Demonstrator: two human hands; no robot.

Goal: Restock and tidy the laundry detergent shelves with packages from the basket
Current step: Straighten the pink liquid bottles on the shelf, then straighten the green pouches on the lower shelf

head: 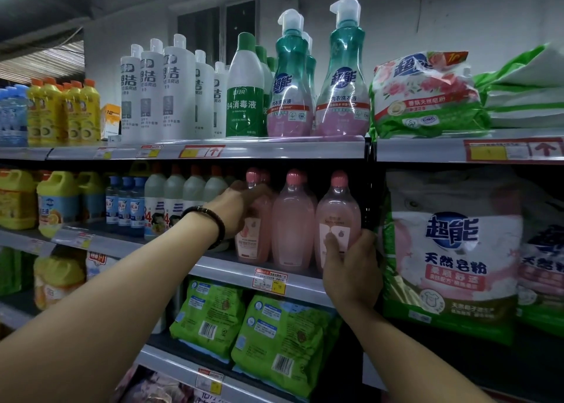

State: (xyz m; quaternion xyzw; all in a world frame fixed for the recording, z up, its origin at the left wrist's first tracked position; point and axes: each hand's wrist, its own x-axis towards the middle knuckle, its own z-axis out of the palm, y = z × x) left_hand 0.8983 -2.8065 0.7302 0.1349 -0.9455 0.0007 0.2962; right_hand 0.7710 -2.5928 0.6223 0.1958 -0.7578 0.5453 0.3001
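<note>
Grey metal shelf (pixel 219 269) bears upright pink translucent bottles (pixel 293 219): left hand (pixel 241 210) curls round the leftmost bottle (pixel 254 240), right hand (pixel 351 268) clasps the rightmost bottle (pixel 338 213).

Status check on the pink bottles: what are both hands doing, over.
Left hand holds left pink bottle. Right hand grips right pink bottle. Middle pink bottle stands between.

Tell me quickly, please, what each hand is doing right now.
Left hand: closed, holding the left pink bottle near its shoulder.
Right hand: closed, holding the right pink bottle near its base.
</note>
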